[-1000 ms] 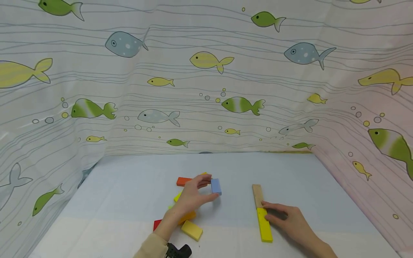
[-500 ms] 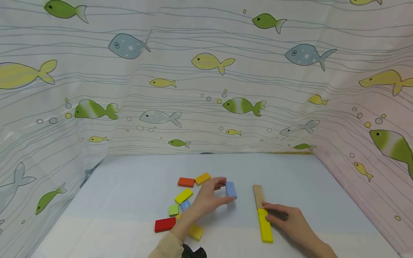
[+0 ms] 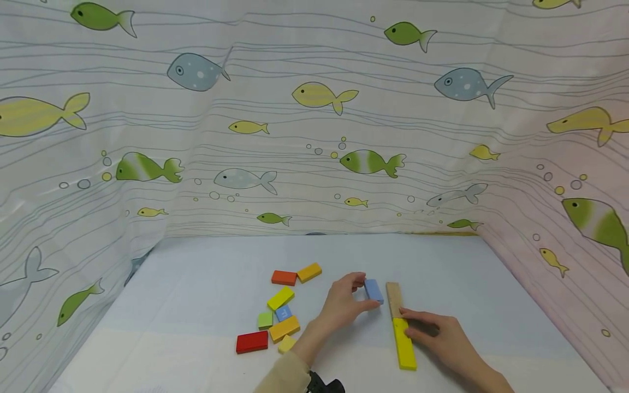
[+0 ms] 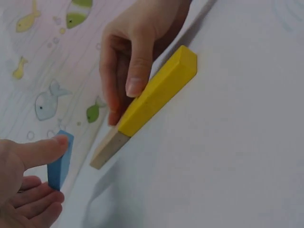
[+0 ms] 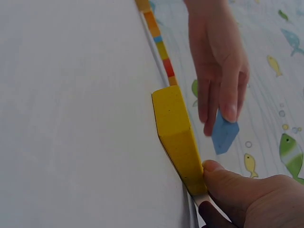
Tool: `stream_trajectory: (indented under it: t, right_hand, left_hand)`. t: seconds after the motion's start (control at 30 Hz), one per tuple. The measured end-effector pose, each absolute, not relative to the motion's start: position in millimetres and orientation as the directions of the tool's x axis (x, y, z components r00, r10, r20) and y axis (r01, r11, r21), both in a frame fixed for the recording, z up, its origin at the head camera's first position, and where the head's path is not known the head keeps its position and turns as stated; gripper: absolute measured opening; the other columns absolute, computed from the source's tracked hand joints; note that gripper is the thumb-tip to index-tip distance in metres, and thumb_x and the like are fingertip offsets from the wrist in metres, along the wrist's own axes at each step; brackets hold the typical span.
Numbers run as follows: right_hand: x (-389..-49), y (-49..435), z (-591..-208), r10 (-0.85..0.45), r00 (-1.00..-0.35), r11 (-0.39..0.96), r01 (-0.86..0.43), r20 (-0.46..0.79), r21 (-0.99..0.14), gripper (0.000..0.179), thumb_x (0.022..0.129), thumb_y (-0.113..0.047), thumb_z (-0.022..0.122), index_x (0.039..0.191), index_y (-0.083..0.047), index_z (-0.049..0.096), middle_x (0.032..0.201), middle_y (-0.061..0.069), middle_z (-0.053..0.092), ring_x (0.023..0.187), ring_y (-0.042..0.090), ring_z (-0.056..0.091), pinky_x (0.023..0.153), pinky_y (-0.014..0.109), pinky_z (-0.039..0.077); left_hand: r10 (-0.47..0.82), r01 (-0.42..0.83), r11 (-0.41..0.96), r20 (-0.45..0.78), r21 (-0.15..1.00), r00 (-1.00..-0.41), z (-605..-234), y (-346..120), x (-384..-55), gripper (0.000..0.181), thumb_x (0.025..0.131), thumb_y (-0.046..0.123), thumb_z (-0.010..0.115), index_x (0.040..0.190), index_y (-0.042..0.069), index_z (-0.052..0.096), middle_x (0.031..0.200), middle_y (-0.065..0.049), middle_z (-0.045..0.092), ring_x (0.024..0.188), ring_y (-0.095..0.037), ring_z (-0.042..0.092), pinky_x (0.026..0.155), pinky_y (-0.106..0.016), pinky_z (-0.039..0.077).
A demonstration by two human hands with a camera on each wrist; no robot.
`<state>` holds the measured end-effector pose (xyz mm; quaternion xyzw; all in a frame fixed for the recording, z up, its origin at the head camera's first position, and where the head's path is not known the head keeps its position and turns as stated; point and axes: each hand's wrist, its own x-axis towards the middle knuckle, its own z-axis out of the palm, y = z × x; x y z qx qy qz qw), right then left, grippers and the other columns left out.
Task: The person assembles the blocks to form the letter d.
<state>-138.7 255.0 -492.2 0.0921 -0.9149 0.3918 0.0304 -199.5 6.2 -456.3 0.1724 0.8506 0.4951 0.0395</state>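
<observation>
My left hand (image 3: 340, 303) pinched a light-blue rectangular block (image 3: 374, 291); my right hand (image 3: 446, 337), fingers (image 3: 416, 314) seemingly loose, touched a long yellow block (image 3: 405, 350).

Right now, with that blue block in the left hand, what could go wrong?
Two risks, I'd guess. The left hand pinches the blue block between thumb and fingertips, so it could slip. And the bare wooden block and long yellow block lie end to end; a bump from the blue block, or a push from the right hand near their joint, could knock them out of line.
</observation>
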Motion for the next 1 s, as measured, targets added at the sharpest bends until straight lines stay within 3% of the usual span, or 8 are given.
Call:
stream_trajectory:
  t: [0.37,0.53,1.0]
  right_hand:
    - [-136.5,253.4,-491.2,-0.159,-0.975,0.670,-0.224,0.159,-0.708,0.037,0.084,-0.042,0.077,0.120,-0.035,0.071,0.124,-0.019,0.068,0.120,0.014,0.063,0.100,0.040,0.053]
    - [-137.2,254.8,-491.9,-0.149,-0.975,0.675,-0.221,0.163,-0.704,0.037,0.082,-0.039,0.079,0.118,-0.035,0.072,0.122,-0.024,0.067,0.119,0.009,0.063,0.100,0.033,0.053]
    - [-139.0,254.7,-492.9,-0.153,-0.978,0.669,-0.206,0.139,-0.714,0.036,0.083,-0.041,0.078,0.118,-0.035,0.072,0.124,-0.021,0.067,0.120,0.011,0.063,0.101,0.037,0.053]
  left_hand:
    - [0.300,0.253,0.485,0.113,0.837,-0.947,-463.1,22.7,-208.6,0.065,0.083,0.023,0.082,0.137,0.001,0.054,0.131,-0.011,0.063,0.117,-0.030,0.061,0.101,-0.042,0.052]
    - [0.283,0.266,0.506,0.133,0.821,-0.950,-468.5,28.3,-214.9,0.063,0.084,0.021,0.082,0.137,0.001,0.054,0.130,-0.013,0.064,0.116,-0.029,0.061,0.100,-0.042,0.052]
    - [0.204,0.227,0.523,0.137,0.822,-0.969,-484.8,40.8,-231.4,0.061,0.086,0.018,0.079,0.138,0.002,0.053,0.135,-0.015,0.062,0.126,-0.030,0.057,0.109,-0.044,0.045]
